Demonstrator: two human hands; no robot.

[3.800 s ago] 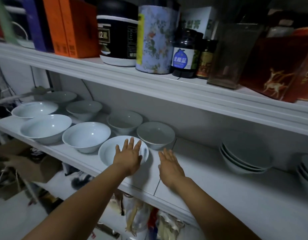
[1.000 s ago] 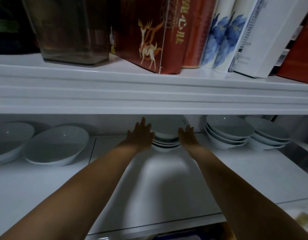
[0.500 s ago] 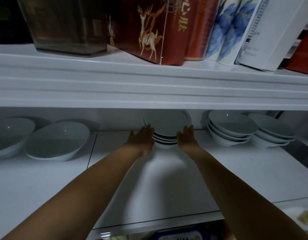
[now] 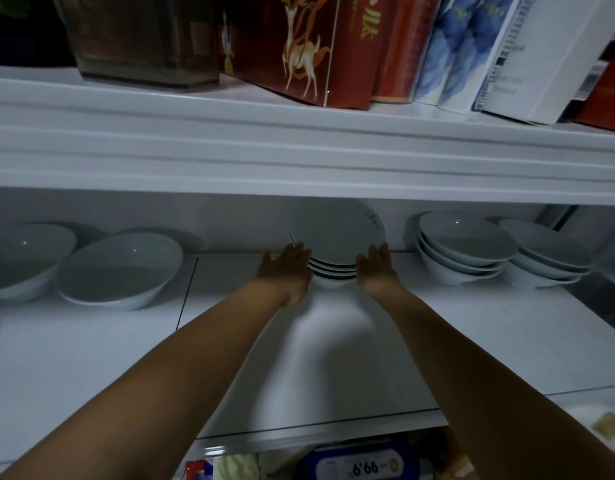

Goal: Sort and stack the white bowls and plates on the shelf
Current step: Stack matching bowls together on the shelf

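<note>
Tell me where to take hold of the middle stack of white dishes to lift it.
Take the stack by its lowest rim, at the left and right edges, coming in level from the front. The rims flare over a narrow foot, leaving finger room underneath, and the upper shelf sits low overhead, so a grip from above would likely be cramped.

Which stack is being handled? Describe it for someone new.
On the lower white shelf, look at the back wall. The plate stack stands between the left hand and right hand. Unlike the bowl stacks to its right, its top plate bears a dark rim mark.
</note>
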